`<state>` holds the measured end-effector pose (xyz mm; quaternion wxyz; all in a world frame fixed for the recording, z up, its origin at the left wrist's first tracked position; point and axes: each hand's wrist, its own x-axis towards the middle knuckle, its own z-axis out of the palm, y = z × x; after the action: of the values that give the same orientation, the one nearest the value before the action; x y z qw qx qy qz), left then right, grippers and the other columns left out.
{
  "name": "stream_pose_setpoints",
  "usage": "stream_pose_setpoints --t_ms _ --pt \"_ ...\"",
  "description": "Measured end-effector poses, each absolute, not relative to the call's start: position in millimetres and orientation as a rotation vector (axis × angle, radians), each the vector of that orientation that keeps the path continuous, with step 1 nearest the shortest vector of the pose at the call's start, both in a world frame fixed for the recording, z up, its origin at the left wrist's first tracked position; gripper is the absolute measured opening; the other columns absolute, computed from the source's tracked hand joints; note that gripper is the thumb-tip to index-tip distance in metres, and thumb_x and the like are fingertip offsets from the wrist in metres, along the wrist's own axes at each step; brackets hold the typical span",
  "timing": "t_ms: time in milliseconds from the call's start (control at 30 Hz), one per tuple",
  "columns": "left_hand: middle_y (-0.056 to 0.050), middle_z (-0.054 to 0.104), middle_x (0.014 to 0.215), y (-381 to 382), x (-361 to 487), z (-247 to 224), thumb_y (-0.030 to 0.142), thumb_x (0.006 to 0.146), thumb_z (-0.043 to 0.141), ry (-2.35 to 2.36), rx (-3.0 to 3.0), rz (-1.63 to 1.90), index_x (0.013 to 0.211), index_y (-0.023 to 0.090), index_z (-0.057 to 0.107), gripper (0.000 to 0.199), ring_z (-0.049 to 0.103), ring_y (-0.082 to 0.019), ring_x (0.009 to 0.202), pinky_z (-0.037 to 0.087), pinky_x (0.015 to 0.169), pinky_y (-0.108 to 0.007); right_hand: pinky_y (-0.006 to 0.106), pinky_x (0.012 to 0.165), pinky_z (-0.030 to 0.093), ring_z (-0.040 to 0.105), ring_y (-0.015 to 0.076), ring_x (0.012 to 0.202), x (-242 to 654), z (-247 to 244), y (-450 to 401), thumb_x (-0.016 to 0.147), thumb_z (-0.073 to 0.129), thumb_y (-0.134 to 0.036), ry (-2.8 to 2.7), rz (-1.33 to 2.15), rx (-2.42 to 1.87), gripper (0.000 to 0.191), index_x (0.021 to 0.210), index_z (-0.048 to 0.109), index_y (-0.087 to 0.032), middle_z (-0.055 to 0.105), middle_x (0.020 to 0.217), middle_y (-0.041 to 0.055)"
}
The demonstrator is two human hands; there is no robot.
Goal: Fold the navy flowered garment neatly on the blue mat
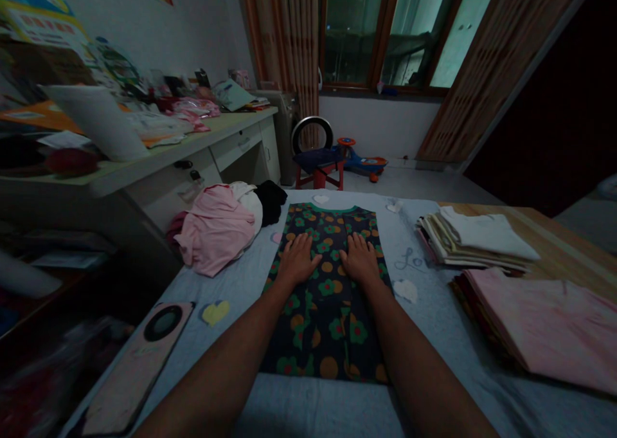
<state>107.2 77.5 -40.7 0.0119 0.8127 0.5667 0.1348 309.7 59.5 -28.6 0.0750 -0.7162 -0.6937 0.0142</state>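
Note:
A dark garment (332, 322) with green flowers and orange dots lies flat on the blue-grey cloth (308, 402), its green neckline at the far end. My left hand (299, 258) rests palm down on its upper left part, fingers spread. On the upper right part lies my right hand (360, 256), also flat with fingers apart. Neither hand holds anything. Both sleeves of the garment are out of sight.
A rumpled pink cloth pile (216, 226) sits at the left, beside a black cloth (270, 201). Nearer is a phone (130, 380). At the right are folded stacks topped by white cloth (491, 232) and pink cloth (554, 322). A cluttered desk (236, 126) stands left.

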Motion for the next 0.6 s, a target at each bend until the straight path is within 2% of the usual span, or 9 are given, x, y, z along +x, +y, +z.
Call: stream_pose_setpoints --t_ms 200,600 --pt "-0.012 0.034 0.158 76.8 108.3 -39.9 0.055 0.096 0.034 1.786 2.532 0.359 0.148 0.014 0.037 0.066 0.026 -0.026 0.147 0.022 0.119 -0.047 0.048 0.118 0.015 0.022 0.0278 0.147 309.4 -32.5 59.5 0.098 0.031 -0.046 -2.106 -0.018 -2.157 0.065 0.151 0.033 -0.009 0.027 0.16 0.0143" --pt "-0.012 0.035 0.157 72.6 109.7 -34.3 0.055 0.096 0.032 1.79 2.53 0.379 0.149 0.013 0.037 0.068 0.026 -0.027 0.147 0.022 0.119 -0.046 0.046 0.117 0.017 0.025 0.0271 0.146 308.4 -29.2 57.6 0.098 0.031 -0.046 -2.122 -0.077 -2.169 0.064 0.151 0.034 -0.009 0.03 0.159 0.013"
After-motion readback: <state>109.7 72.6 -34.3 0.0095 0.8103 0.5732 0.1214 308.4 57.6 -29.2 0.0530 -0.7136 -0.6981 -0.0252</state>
